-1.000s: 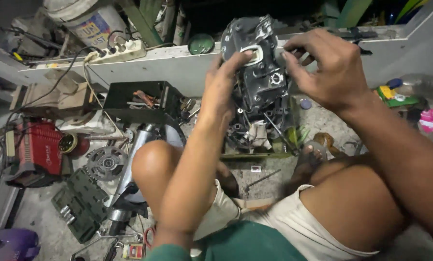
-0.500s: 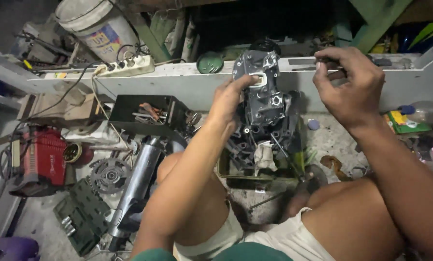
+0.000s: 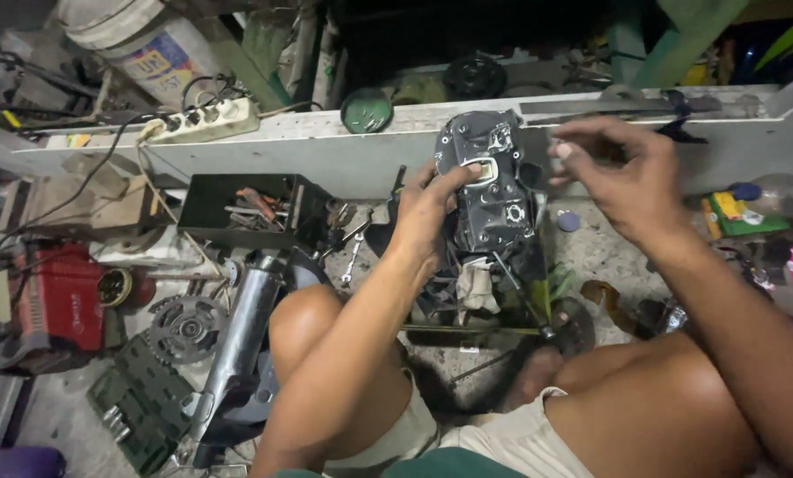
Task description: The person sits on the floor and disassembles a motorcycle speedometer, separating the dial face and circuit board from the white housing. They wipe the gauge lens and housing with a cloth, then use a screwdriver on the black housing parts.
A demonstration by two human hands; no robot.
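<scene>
1. Engine part [image 3: 492,190]: dark cast metal, irregular and blocky, greasy sheen, with a pale rectangular opening near its top and round bosses on its face. Stands upright at scene centre, in front of the grey ledge [image 3: 343,155], above the person's knees.
2. Left hand [image 3: 427,212]: clasps the part's left side, thumb pressed at the pale opening.
3. Right hand [image 3: 622,173]: raised just right of the part, clear of it; fingertips pinched together. Whether something small sits between them cannot be told; blurred.
4. Below the part: tangled wires, a pale rag [image 3: 476,288] and thin rods crowd its base.
5. Left: open black metal tray [image 3: 250,208] of hand tools; shiny cylindrical pipe [image 3: 241,332]; toothed sprocket [image 3: 186,329]; red boxy machine [image 3: 60,301].
6. Far left on the ledge: white power strip [image 3: 206,119]; round green lid [image 3: 366,110] beside it.
</scene>
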